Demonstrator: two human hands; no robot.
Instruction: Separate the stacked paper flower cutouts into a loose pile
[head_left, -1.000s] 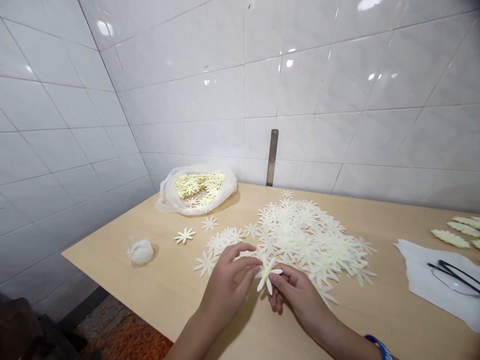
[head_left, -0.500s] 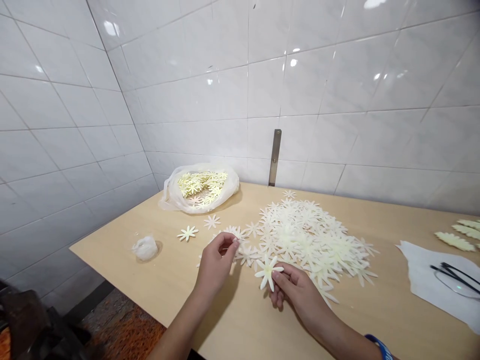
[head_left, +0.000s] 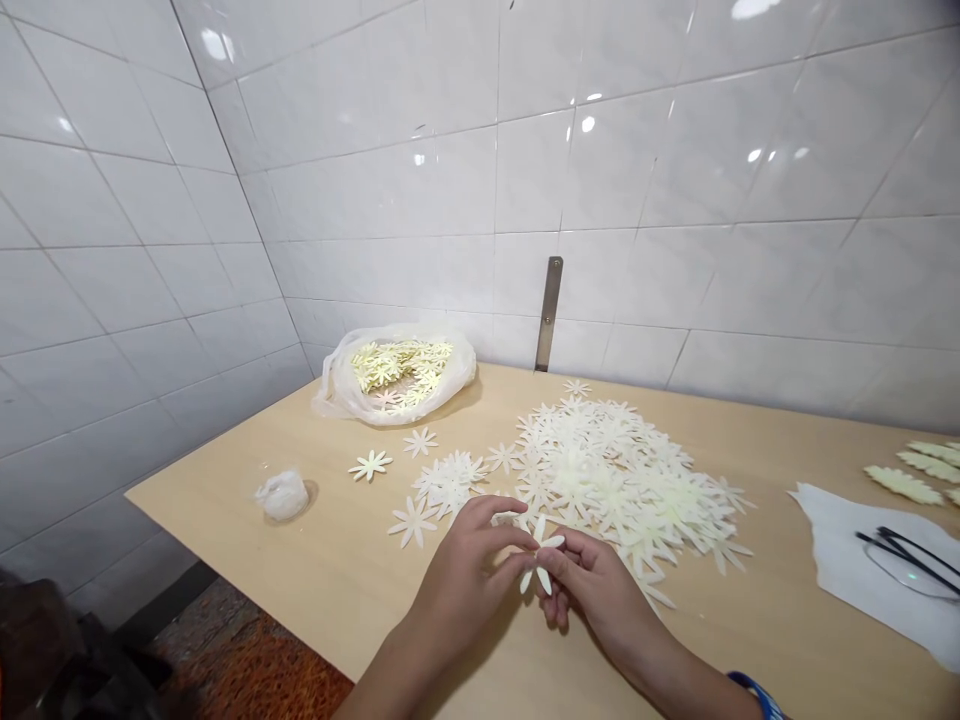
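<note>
The pale wooden surface [head_left: 337, 560] carries a broad heap of cream flower cut-outs [head_left: 615, 480], with a plastic bag [head_left: 394, 375] of yellower ones behind it. Above the near edge the left hand [head_left: 465, 570] and right hand [head_left: 600, 590] meet, both pinching one flower cut-out [head_left: 551, 543]. It looks thin, light and floppy, with petals that crease easily, so the centre seems the safest hold. No writing is readable.

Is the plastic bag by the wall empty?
No, the plastic bag holds a heap of pale yellow flower cutouts.
</note>
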